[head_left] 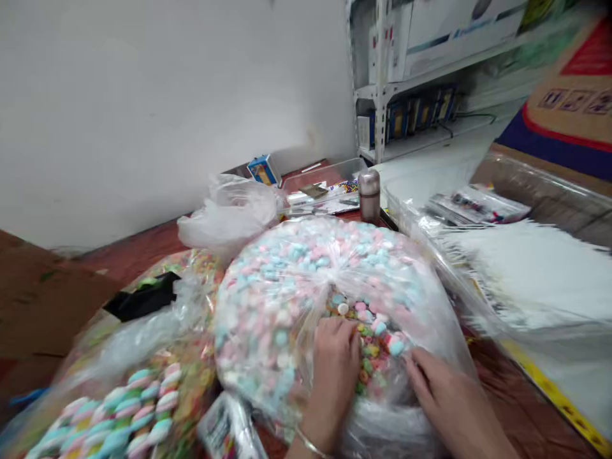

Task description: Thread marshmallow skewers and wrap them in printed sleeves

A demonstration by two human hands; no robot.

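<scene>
A large clear plastic bag (268, 299) packed with pink, white and blue marshmallows fills the middle. At its front opening, colourful ring-shaped gummies (367, 366) show among loose marshmallows. My left hand (335, 357) reaches over the left side of this opening, its fingers curled down and their tips hidden. My right hand (440, 389) is at the right side, thumb and fingers pinched together. Its fingertips are right beside a pink-and-blue marshmallow (396, 344); blur hides what is between them. Finished-looking marshmallow-and-gummy skewers (129, 408) lie on another bag at left.
A bag of gummies (191, 357) lies at left beside a cardboard box (43, 299). Behind are a white plastic bag (229, 213) and a bottle (369, 194). At right, a clear bin (459, 280) holds white sticks or sleeves. A silvery packet (229, 424) lies in front.
</scene>
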